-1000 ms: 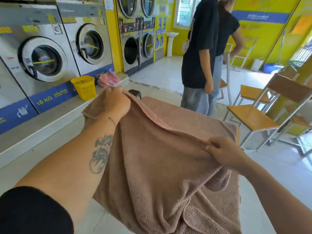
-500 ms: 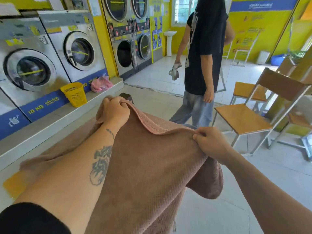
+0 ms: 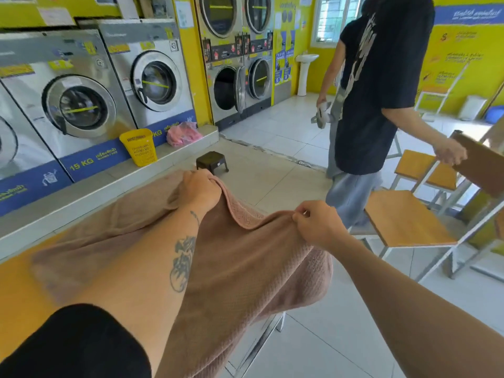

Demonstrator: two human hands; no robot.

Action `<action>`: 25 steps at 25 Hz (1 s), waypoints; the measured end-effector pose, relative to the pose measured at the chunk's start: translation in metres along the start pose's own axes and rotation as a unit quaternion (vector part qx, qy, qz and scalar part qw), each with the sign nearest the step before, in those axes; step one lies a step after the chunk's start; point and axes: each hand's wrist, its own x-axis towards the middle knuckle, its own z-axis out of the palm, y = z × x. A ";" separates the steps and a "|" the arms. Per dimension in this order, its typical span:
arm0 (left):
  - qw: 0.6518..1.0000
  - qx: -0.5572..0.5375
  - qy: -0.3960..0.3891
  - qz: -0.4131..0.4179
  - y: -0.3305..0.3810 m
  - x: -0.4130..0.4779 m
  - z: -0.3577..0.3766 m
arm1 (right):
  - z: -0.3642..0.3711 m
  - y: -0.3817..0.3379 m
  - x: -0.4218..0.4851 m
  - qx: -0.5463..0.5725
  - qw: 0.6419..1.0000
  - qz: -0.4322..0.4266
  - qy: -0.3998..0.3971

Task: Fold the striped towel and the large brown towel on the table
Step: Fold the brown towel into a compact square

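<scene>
While the left hand grips one edge, the right hand pinches the brown towel stretched between.

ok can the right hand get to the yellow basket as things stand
Probably not. The right hand is pinching the edge of the brown towel, and the yellow basket stands on the ledge below the washers, beyond the left hand, which also grips the towel and lies between.

A single wide-angle view from the person's head looks forward and down, close over the yellow surface, with silver washing machines in the upper left.
</scene>
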 end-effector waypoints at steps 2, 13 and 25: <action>1.000 -0.004 0.012 -0.009 0.010 0.012 0.015 | -0.003 0.008 0.024 0.001 1.000 -0.010 -0.012; 0.998 -0.025 0.047 0.028 0.086 0.149 0.091 | -0.020 0.109 0.175 0.064 0.991 0.111 -0.046; 0.965 0.033 -0.190 -0.180 0.071 0.085 0.185 | 0.015 0.192 0.301 0.046 0.978 0.015 -0.202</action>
